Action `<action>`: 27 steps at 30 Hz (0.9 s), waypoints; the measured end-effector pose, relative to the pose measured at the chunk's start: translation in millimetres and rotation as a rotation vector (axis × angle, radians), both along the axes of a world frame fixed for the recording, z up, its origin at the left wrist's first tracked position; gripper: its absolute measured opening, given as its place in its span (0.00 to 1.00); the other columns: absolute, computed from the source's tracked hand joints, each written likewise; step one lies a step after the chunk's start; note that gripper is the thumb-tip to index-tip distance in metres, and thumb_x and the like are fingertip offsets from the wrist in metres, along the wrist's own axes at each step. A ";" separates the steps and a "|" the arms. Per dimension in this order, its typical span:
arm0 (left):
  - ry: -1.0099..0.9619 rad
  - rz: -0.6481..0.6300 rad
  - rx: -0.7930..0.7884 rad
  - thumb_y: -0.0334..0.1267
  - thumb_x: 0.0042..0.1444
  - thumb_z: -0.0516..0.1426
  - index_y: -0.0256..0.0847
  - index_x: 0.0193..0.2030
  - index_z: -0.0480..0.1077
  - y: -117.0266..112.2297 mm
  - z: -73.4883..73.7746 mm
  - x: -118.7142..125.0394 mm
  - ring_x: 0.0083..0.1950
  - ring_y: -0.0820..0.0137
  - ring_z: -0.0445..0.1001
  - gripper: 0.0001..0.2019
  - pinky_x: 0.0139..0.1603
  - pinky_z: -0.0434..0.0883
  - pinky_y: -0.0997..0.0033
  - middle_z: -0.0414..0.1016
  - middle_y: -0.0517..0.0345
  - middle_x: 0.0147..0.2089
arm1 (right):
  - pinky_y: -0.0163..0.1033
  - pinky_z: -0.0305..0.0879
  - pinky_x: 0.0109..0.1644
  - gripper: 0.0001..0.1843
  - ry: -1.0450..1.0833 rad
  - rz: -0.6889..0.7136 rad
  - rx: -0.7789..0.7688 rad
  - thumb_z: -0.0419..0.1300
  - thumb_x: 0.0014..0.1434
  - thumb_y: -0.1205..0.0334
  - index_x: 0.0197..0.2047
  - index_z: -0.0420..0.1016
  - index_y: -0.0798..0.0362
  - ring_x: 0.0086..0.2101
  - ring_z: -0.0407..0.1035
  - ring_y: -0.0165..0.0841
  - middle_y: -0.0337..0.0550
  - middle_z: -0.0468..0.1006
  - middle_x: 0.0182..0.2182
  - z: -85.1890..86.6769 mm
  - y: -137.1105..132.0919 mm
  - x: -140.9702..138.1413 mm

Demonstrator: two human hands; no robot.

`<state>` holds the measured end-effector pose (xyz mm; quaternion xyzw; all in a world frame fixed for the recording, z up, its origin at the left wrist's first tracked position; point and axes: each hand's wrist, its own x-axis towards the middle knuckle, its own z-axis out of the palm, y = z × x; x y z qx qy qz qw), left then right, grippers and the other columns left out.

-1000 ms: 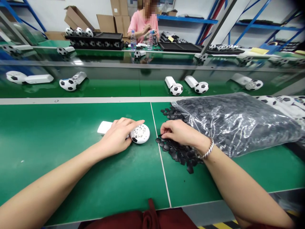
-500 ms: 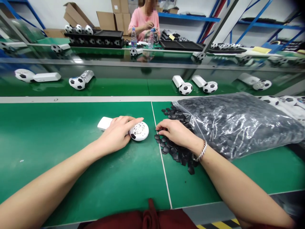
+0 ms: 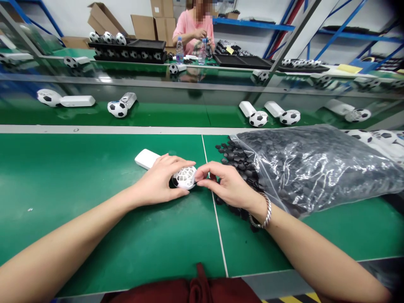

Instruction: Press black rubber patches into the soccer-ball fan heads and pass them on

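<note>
My left hand (image 3: 162, 179) is wrapped round a white football-shaped device (image 3: 185, 176), thumb along its near side. The ball has an open lattice top, and its white rectangular handle (image 3: 147, 159) points away to the left on the green bench. At the ball's right edge my right hand (image 3: 221, 181), with a braided silver bracelet, is closed in a pinch. A dark edge shows at its fingertips, seemingly a small black plastic piece, mostly hidden. Under and behind that hand lies a pile of loose black plastic pieces (image 3: 241, 162).
A clear plastic bag (image 3: 318, 168) full of black pieces lies on the right. Beyond the bench's pale rail (image 3: 126, 129), several football devices (image 3: 259, 118) lie on a green belt (image 3: 176, 115). A person in pink (image 3: 189, 31) works across it, near black trays (image 3: 142, 46) and bottles.
My right hand has moved left from the black pieces to the ball's edge. My left hand has turned the device slightly, its thumb now along the near side. The devices on the belt have shifted right.
</note>
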<state>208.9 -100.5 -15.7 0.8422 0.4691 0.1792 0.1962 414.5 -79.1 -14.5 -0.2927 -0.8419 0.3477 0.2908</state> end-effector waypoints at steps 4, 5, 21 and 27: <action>-0.015 0.000 -0.024 0.47 0.47 0.59 0.45 0.56 0.60 0.0 1.8 1.0 0.53 0.59 0.62 0.29 0.57 0.53 0.51 0.65 0.51 0.52 | 0.33 0.64 0.35 0.04 0.040 0.004 -0.043 0.56 0.54 0.69 0.35 0.68 0.53 0.31 0.67 0.27 0.38 0.74 0.31 -4.6 -2.3 -5.7; -0.024 0.003 -0.031 0.49 0.47 0.59 0.45 0.56 0.60 -0.2 2.1 1.5 0.53 0.59 0.62 0.29 0.57 0.53 0.51 0.65 0.51 0.52 | 0.33 0.64 0.34 0.04 0.051 -0.002 -0.051 0.56 0.54 0.69 0.35 0.68 0.53 0.31 0.67 0.27 0.38 0.74 0.31 -5.5 -2.7 -7.2; -0.226 0.077 -0.089 0.39 0.47 0.60 0.41 0.50 0.66 0.2 0.9 9.4 0.47 0.63 0.67 0.22 0.49 0.64 0.62 0.69 0.52 0.46 | 0.32 0.61 0.32 0.11 0.113 -0.175 -0.332 0.62 0.47 0.67 0.33 0.63 0.54 0.27 0.60 0.23 0.36 0.66 0.31 -12.5 1.6 -21.4; -0.230 0.034 -0.121 0.39 0.47 0.60 0.42 0.52 0.64 -1.7 1.7 1.0 0.50 0.62 0.66 0.24 0.52 0.63 0.58 0.67 0.52 0.50 | 0.32 0.59 0.29 0.11 -0.108 -0.083 -0.399 0.63 0.45 0.61 0.29 0.64 0.54 0.25 0.61 0.25 0.34 0.66 0.24 -7.2 11.2 -9.7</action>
